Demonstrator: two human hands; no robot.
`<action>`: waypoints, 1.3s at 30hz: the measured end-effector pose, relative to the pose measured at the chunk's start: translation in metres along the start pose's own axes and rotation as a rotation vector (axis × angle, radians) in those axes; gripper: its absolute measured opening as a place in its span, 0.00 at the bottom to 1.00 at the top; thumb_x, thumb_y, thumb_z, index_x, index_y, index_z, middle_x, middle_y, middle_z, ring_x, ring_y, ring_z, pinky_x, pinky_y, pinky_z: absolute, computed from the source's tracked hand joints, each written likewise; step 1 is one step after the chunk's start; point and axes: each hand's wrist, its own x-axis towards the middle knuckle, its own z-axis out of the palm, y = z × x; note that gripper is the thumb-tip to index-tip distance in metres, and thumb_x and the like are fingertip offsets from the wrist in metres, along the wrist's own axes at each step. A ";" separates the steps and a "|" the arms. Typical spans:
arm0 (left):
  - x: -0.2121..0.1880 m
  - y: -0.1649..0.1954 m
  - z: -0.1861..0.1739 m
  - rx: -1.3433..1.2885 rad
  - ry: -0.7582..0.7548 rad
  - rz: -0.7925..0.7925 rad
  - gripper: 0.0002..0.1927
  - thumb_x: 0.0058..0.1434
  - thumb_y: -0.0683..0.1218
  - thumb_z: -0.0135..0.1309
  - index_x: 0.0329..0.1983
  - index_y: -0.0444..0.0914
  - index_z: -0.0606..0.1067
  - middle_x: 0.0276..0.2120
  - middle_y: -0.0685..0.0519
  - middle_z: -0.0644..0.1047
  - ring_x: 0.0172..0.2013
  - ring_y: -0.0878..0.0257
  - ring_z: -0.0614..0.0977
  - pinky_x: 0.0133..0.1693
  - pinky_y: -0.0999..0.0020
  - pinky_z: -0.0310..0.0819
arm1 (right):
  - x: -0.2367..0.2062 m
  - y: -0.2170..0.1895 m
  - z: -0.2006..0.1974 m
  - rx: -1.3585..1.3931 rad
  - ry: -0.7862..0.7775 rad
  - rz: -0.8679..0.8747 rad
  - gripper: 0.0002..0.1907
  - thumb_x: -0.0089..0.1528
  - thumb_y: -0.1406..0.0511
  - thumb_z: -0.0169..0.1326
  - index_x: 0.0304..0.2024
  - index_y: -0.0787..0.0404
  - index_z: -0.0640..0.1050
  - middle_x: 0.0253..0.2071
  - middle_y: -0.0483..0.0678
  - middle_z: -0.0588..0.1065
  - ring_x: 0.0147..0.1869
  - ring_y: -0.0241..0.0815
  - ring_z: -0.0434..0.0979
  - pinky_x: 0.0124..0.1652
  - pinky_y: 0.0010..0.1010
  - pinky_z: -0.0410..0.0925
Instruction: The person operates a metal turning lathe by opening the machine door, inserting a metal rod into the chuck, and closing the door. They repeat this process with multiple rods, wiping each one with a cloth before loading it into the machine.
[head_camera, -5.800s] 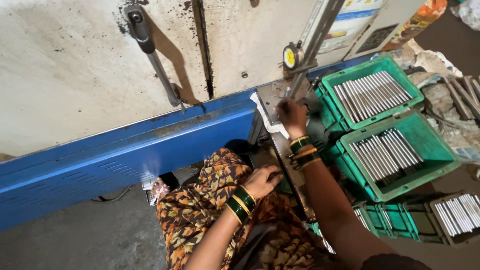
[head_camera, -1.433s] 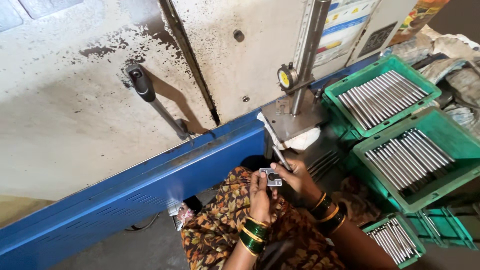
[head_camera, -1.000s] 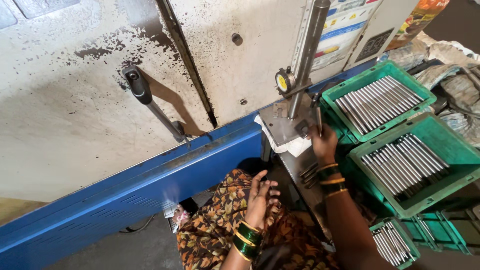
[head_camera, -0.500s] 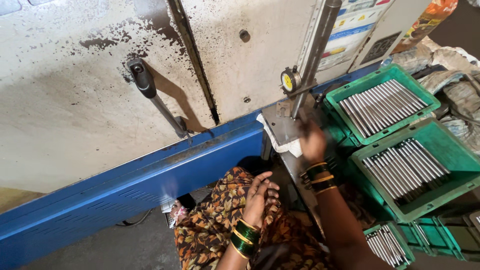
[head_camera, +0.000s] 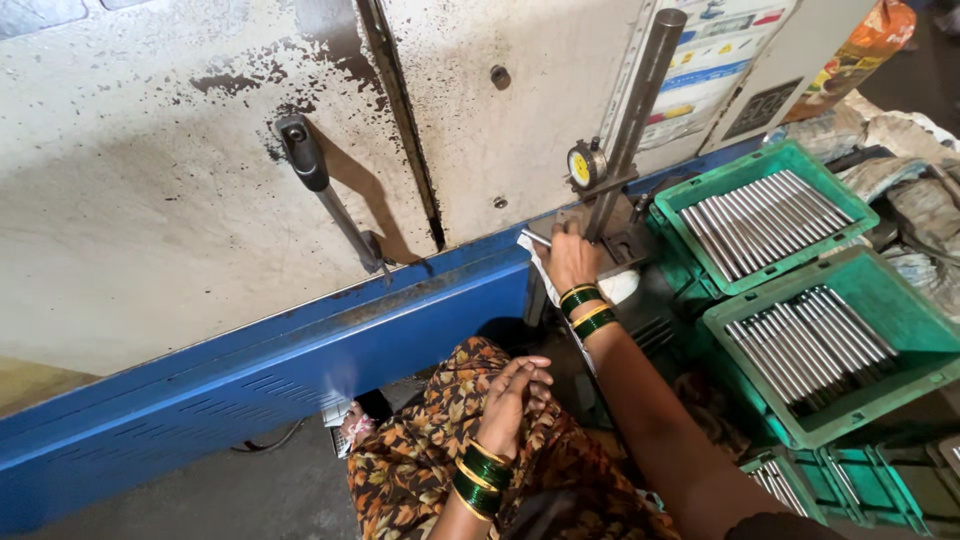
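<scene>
My right hand (head_camera: 572, 260) lies on the metal base of a gauge stand (head_camera: 622, 236), just left of the column. It is closed on a thin metal rod (head_camera: 529, 238), whose end pokes out to the left of the fingers. A dial gauge (head_camera: 583, 166) with a yellow face hangs on the column right above the hand. My left hand (head_camera: 514, 388) rests on my lap on patterned cloth, fingers loosely apart and holding nothing. Both wrists wear green and gold bangles.
Two green crates (head_camera: 846, 212) (head_camera: 905, 318) full of metal rods stand to the right of the stand, with more crates (head_camera: 838, 472) lower down. A blue machine frame (head_camera: 300, 370) and a scuffed white panel with a black-handled lever (head_camera: 303, 155) fill the left and top.
My right hand has moved left from the crate side onto the gauge base under the dial. My left hand stays on my lap.
</scene>
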 end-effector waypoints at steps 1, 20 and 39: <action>-0.001 -0.001 -0.001 -0.003 0.002 0.004 0.13 0.72 0.44 0.42 0.49 0.35 0.77 0.33 0.55 0.78 0.30 0.69 0.76 0.33 0.74 0.70 | -0.003 0.000 0.002 0.005 0.012 -0.029 0.17 0.62 0.56 0.63 0.42 0.63 0.79 0.45 0.59 0.75 0.38 0.60 0.81 0.37 0.47 0.74; -0.016 0.013 -0.026 -0.094 0.230 0.134 0.17 0.67 0.52 0.52 0.58 0.47 0.70 0.40 0.63 0.77 0.36 0.73 0.77 0.37 0.73 0.74 | -0.110 -0.035 -0.061 1.161 -0.441 -0.023 0.06 0.59 0.69 0.63 0.38 0.67 0.84 0.33 0.45 0.82 0.37 0.30 0.79 0.40 0.24 0.72; -0.035 0.000 -0.053 -0.587 0.187 0.301 0.09 0.70 0.45 0.53 0.44 0.34 0.78 0.28 0.56 0.78 0.26 0.69 0.78 0.32 0.75 0.76 | -0.160 -0.083 -0.138 0.976 -0.265 -0.432 0.11 0.58 0.71 0.64 0.43 0.65 0.83 0.41 0.49 0.80 0.41 0.38 0.78 0.42 0.29 0.71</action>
